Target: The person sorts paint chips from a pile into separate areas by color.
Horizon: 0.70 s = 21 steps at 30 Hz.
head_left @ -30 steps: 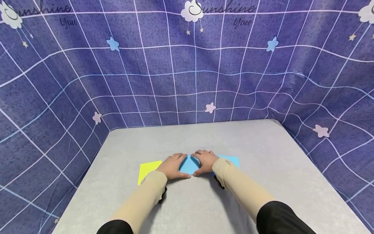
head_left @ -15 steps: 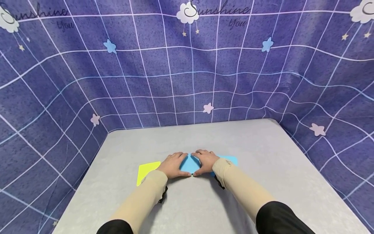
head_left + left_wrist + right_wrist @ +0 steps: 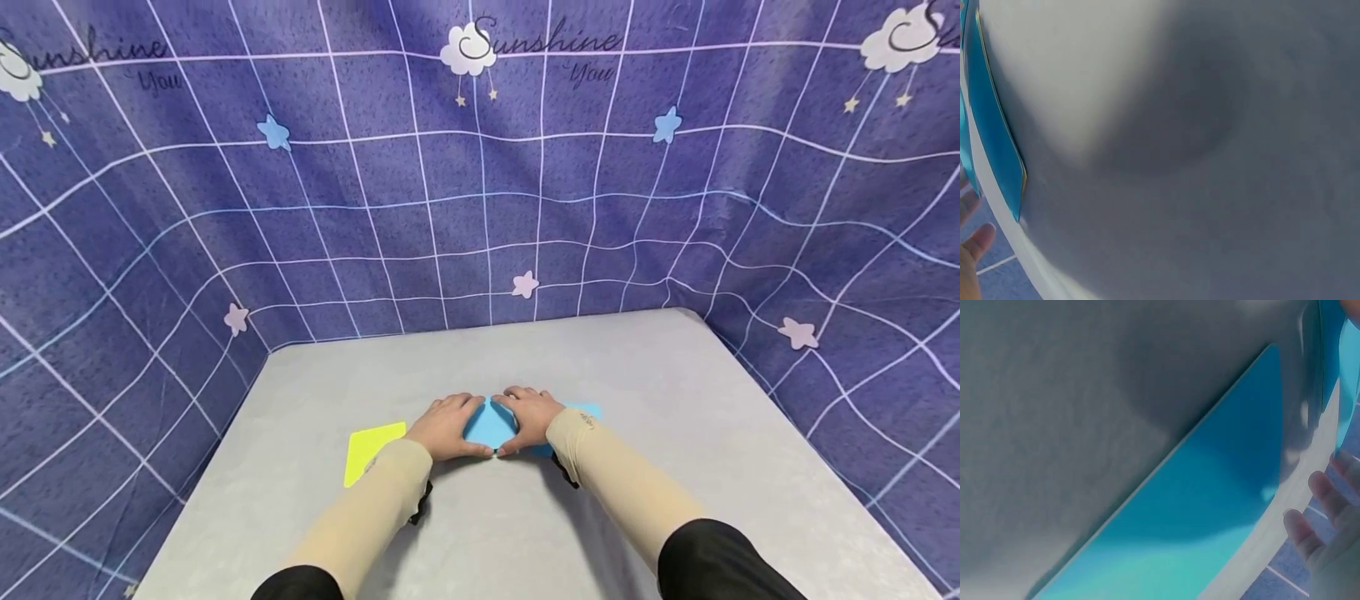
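Between the two hands in the head view is a blue flat sheet [image 3: 490, 425]. My left hand [image 3: 444, 431] grips its left side, thumb at the near edge and fingers at the far edge. On the opposite side my right hand [image 3: 529, 417] holds it the same way, and the two thumb tips nearly meet. The left wrist view shows a blue panel [image 3: 994, 122] with a thin golden edge standing out from the tabletop. A second flat blue sheet [image 3: 1191, 487] lies under the right wrist, partly hidden by the sleeve in the head view.
A yellow flat sheet [image 3: 367, 450] lies left of the left hand, partly covered by the forearm. The grey tabletop [image 3: 480, 358] reaches back to a purple-blue curtain [image 3: 450, 167] with a grid, stars and clouds, which also encloses both sides.
The head view has shifted slightly. Both hands, still on the blue sheet, have moved a little right relative to the yellow sheet and the other blue sheet.
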Tool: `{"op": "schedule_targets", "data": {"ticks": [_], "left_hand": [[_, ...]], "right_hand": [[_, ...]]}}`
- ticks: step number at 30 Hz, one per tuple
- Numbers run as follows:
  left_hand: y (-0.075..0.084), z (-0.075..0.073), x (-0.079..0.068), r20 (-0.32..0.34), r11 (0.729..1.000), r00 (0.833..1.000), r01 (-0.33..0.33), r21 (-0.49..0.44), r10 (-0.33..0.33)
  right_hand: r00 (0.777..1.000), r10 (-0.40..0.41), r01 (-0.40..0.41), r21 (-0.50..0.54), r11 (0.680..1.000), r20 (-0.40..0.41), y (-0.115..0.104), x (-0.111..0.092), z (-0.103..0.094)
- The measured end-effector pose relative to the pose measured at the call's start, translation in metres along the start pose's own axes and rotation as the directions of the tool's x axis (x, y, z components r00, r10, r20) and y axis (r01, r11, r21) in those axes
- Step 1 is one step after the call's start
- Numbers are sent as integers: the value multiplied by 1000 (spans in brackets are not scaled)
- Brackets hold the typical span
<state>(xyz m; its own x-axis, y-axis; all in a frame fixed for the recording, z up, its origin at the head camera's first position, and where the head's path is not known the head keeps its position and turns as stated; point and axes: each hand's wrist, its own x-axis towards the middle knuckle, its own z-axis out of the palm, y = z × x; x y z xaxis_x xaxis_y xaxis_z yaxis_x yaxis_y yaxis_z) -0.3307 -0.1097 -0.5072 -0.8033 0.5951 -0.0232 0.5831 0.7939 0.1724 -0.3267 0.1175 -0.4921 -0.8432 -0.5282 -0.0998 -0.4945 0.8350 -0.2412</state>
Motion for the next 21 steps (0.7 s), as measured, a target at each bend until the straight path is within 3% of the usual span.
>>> {"op": "schedule_targets", "data": {"ticks": [7, 21], "left_hand": [[7, 10, 6, -6, 1000, 1000, -27, 7, 27], [27, 6, 32, 5, 995, 996, -94, 44, 94]], "right_hand": [[1000, 14, -14, -15, 1000, 1, 9, -8, 6], [998, 64, -64, -29, 998, -24, 34, -25, -1]]}}
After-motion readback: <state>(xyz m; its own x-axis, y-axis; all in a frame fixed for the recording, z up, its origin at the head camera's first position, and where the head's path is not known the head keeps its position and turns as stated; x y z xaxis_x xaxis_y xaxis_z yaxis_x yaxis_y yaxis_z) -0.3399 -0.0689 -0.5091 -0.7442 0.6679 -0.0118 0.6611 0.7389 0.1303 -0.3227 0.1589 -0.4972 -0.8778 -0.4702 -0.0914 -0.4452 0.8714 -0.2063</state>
